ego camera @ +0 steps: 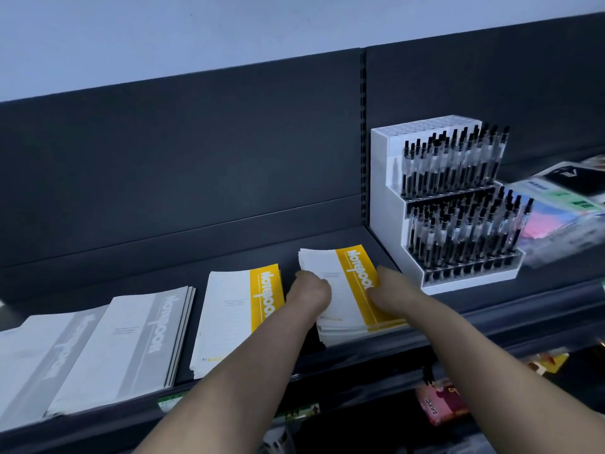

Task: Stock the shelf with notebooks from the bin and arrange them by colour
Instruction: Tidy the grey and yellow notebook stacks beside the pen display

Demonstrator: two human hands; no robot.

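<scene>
While both hands clasp the yellow notebook stack (342,283) on the shelf (229,257), the left hand (311,291) curls at its left edge and the right hand (393,288) apparently pinches its right edge. Its long axis runs straight away between them. A second yellow stack (235,309) lies just left of the left hand.

forearms (235,365): two, bare (to the frame edge) | left grip (311,294): bare | right grip (391,290): bare

Dark shelf (262,253) — 4 notebook stacks (229,316), pen rack (386,204).
</scene>
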